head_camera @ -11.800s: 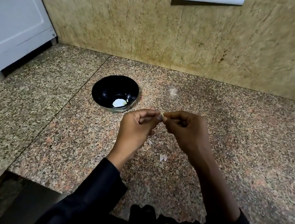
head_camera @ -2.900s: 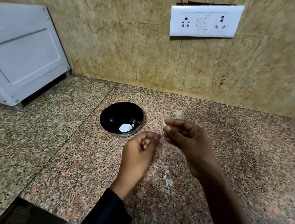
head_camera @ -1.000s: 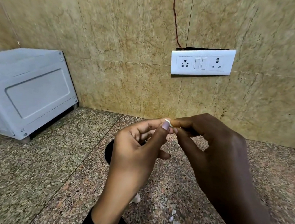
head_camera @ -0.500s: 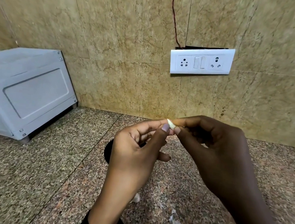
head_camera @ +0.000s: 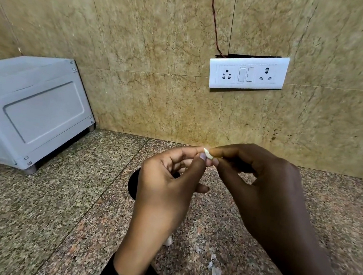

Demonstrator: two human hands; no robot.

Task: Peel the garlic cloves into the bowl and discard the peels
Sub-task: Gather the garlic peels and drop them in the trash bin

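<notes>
Both hands are raised close to the camera over the granite counter. My right hand [head_camera: 261, 195] pinches a small white garlic clove [head_camera: 208, 153] between thumb and forefinger. My left hand [head_camera: 164, 188] meets it, with thumb and fingertips on the clove's left end. The black bowl [head_camera: 132, 185] is almost wholly hidden behind my left hand; only a dark sliver of its left side shows. Thin white peel scraps [head_camera: 213, 266] lie on the counter below my hands, and a small white piece [head_camera: 167, 241] shows beside my left wrist.
A white microwave [head_camera: 26, 108] stands at the left against the tiled wall. A white socket plate [head_camera: 248, 73] with a red wire hangs on the wall above my hands. The speckled granite counter [head_camera: 37, 210] spreads to both sides.
Earlier the hands worked low over the counter near the bowl. They now sit close to the camera, hiding the bowl. In the last second the clove has barely shifted.
</notes>
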